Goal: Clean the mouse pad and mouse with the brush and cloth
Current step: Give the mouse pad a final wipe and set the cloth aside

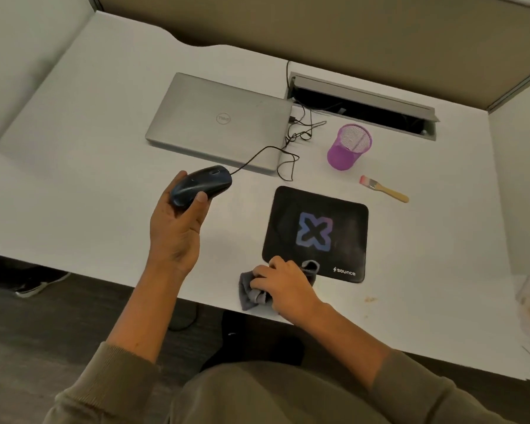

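Head view: our left hand (178,221) holds the mouse (201,186) aloft, long axis toward 2 o'clock. At its 4 o'clock, our right hand (283,286) clutches the cloth (251,293) on the bench (89,179).

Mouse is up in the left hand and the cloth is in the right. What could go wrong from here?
1. The mouse in the left hand is wired; its cable loops in a tangle beside the laptop, so lifting further may snag or tug it.
2. The right hand grips the cloth at the desk edge; it could slip off.
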